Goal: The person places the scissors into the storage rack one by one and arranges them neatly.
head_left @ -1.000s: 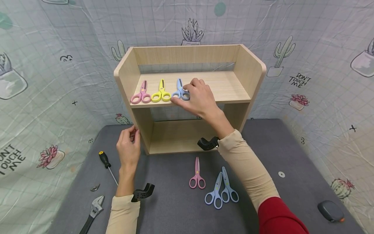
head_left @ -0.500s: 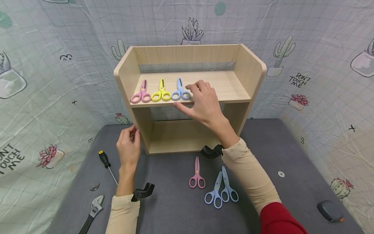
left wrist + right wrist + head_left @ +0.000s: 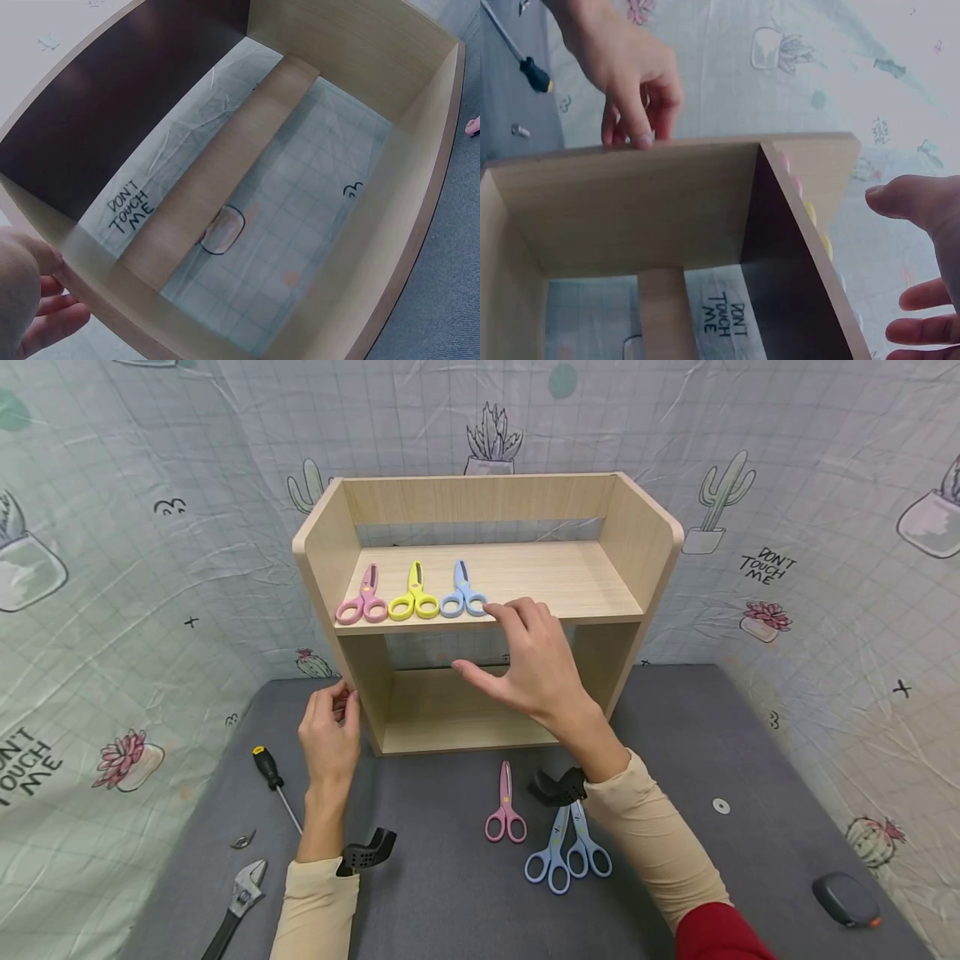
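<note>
A small wooden shelf unit (image 3: 637, 539) stands on the grey table. On its upper board lie a pink pair of scissors (image 3: 363, 600), a yellow pair (image 3: 414, 596) and a blue pair (image 3: 462, 593), side by side. My right hand (image 3: 525, 656) hovers in front of the board's edge, fingers loosely spread, holding nothing. My left hand (image 3: 330, 731) holds the front edge of the unit's left wall; in the right wrist view that left hand (image 3: 634, 71) shows its fingertips on the wall's edge. On the table lie a pink pair (image 3: 506, 810) and two blue pairs (image 3: 570, 852).
A black-handled screwdriver (image 3: 272, 777), an adjustable wrench (image 3: 238, 897) and a small metal piece (image 3: 243, 841) lie at the table's left. A washer (image 3: 722, 807) and a dark grey tape measure (image 3: 847, 899) lie at the right. A cactus-print sheet hangs behind.
My right hand has let go of the blue scissors on the upper board and drawn back toward me and downward. The left hand has stayed on the shelf wall.
</note>
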Motion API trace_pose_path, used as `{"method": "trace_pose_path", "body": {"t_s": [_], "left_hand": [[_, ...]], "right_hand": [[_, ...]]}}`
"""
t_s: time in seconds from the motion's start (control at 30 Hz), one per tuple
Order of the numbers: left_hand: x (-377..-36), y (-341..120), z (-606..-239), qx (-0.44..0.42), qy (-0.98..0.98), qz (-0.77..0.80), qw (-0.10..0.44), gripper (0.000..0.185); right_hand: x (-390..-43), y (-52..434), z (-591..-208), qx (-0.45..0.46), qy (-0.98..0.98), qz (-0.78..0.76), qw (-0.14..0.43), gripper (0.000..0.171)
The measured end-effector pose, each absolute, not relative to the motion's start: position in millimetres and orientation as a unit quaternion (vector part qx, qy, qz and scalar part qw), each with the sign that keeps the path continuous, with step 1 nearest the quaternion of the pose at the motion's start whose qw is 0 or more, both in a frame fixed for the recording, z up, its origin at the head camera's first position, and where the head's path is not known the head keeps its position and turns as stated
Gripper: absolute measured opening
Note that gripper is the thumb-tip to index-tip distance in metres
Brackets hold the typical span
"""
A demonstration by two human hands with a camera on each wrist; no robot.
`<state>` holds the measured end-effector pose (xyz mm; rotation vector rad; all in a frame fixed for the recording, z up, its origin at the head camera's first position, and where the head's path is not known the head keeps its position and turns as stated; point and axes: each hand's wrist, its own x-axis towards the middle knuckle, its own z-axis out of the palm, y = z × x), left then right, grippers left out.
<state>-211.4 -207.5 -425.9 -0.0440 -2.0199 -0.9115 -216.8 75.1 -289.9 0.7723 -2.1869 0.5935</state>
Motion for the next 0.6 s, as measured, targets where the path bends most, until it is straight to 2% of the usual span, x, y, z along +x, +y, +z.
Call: {"method": "trace_pose_path", "body": {"t_s": [0.6], "left_hand": [[-211.8, -207.8, -426.0, -0.021, -0.815, -0.366, 0.448, 0.024]], "right_hand": [[-180.1, 82.7, -351.7, 0.294, -0.873, 0.229, 0.316, 0.077]]}}
